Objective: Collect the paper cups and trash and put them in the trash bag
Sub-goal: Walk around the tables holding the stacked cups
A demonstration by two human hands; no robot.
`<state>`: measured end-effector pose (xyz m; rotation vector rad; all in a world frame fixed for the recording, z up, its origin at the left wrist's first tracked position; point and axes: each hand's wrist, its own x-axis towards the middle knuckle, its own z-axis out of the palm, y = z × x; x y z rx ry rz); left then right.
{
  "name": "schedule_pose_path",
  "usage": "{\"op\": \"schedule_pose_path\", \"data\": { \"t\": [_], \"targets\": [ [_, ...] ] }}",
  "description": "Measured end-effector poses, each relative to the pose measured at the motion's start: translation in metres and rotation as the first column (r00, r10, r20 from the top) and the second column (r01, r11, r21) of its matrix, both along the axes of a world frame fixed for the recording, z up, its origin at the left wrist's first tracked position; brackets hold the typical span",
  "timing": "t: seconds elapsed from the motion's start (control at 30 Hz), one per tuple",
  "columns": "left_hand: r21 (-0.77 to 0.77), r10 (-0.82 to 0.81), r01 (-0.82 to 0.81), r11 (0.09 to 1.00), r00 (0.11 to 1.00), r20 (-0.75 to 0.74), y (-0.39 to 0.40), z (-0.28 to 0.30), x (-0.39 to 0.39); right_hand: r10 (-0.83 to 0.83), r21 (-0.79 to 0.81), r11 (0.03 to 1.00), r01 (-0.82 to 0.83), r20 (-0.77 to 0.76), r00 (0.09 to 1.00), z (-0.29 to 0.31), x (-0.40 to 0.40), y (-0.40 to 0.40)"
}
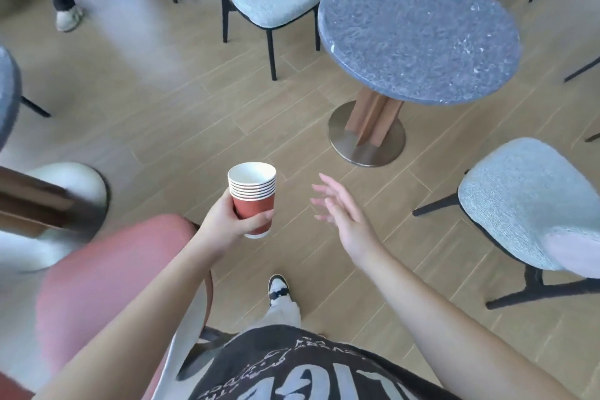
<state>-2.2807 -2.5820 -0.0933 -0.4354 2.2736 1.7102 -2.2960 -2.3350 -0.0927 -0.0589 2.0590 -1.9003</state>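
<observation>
1. The left hand [234,221] grips a nested stack of red paper cups [253,198] round its lower half, thumb on the near side, the stack upright with the open mouth up, held over the floor [181,114] in front of the body.
2. The right hand [337,208] is empty, its fingers spread and relaxed, apart from the cups.
3. No trash bag is in view, so the step in hand looks like carrying the stack to it, or looking for more trash.
4. The round worktop [418,32] ahead shows no cups or litter.
5. Keep the stack level and the grip low and firm; the upper cups sit loose and could slip out if tipped.
6. Use the free right hand to pick up further trash or to hold the bag open.
7. Mind the chairs: a pink chair [107,269] close on the left, a pale chair [532,204] on the right.
</observation>
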Motion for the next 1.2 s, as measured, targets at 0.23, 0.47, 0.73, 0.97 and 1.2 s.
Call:
{"op": "schedule_pose_path", "data": {
  "t": [0.23,0.47,0.73,0.97,1.2],
  "targets": [
    [-0.014,0.127,-0.127,0.992,0.992,0.011,-0.054,-0.005,-0.066,0.082,0.022,0.996,-0.081,-0.037,0.996,0.003,-0.095,-0.059],
    [-0.017,0.218,-0.219,0.976,0.976,-0.012,-0.083,-0.002,-0.135,0.150,-0.002,0.989,-0.150,-0.019,0.989,0.001,-0.181,-0.093],
    [-0.031,0.387,-0.387,0.922,0.922,-0.014,-0.108,-0.002,-0.207,0.309,-0.042,0.950,-0.310,-0.017,0.951,0.002,-0.301,-0.145],
    [-0.060,0.552,-0.552,0.832,0.834,-0.012,-0.142,0.002,-0.251,0.498,-0.006,0.867,-0.499,-0.037,0.866,0.008,-0.387,-0.200],
    [-0.032,0.667,-0.667,0.744,0.745,-0.005,-0.207,-0.004,-0.270,0.607,0.004,0.794,-0.607,-0.024,0.794,-0.002,-0.429,-0.279]
  ]
}}
